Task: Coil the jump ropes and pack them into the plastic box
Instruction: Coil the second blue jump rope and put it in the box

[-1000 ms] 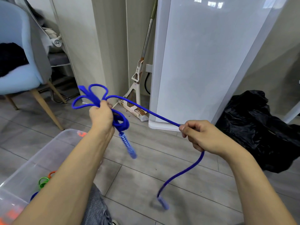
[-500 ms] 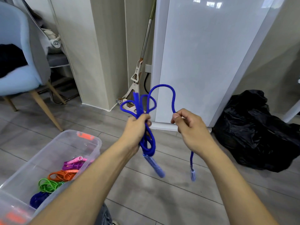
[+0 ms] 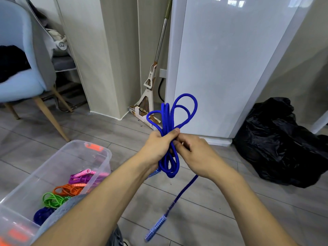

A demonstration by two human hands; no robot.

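A blue jump rope [image 3: 170, 114] is bunched into several loops, and my left hand [image 3: 159, 143] grips the bundle at its middle. Loops stick up above the fist and hang below it. My right hand [image 3: 196, 155] touches the bundle from the right and pinches the rope's free tail, which drops down to a dangling blue handle [image 3: 156, 228]. The clear plastic box [image 3: 99, 153] sits on the floor at lower left. Inside it lie coiled ropes: pink-purple [image 3: 83, 176], orange [image 3: 68, 189], green [image 3: 53, 199] and dark blue [image 3: 41, 214].
A light blue chair [image 3: 19, 73] with wooden legs stands at far left. A mop [image 3: 150, 82] leans in the corner beside a white cabinet [image 3: 221, 64]. A black plastic bag [image 3: 282, 141] lies on the grey floor at right.
My hands have come together in front of me. The rope stretch between them has been folded into another loop on the bundle, and the free tail with its handle now hangs lower.
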